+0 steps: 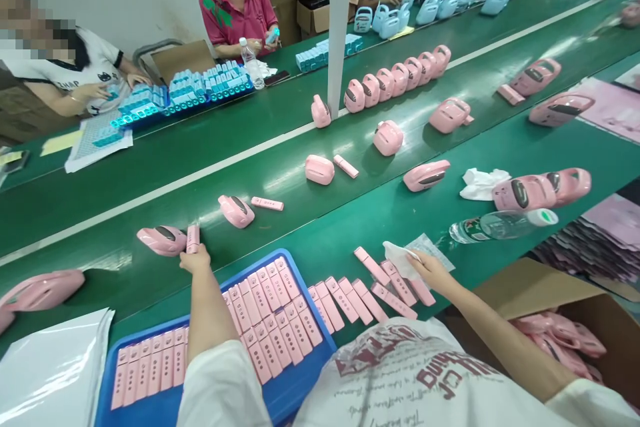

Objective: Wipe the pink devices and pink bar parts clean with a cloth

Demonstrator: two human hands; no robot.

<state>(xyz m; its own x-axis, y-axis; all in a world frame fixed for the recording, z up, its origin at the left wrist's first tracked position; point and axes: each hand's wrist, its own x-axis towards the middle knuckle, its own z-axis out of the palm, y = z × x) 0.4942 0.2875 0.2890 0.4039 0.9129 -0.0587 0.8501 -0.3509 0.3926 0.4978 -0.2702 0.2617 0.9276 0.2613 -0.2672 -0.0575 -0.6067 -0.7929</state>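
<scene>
My left hand (197, 258) reaches over the green conveyor belt, its fingers closed on a small pink box-shaped stick (193, 238). Right beside that stick lies a pink handled case (163, 240) with a dark oval window. My right hand (431, 271) pinches a white cloth (401, 259) above the near worktop. Under and beside the cloth several loose pink sticks (346, 299) lie in a slanting row. A blue tray (286, 257) below my left arm holds rows of the same sticks with small printed marks; my forearm hides part of it.
More pink cases (389, 138) stand along the belt, around a white post (340, 33). At right are a plastic bottle (500, 225), crumpled white cloth (483, 184) and a cardboard box (555, 293) of pink cases. Across the belt, several people handle blue parts (187, 88).
</scene>
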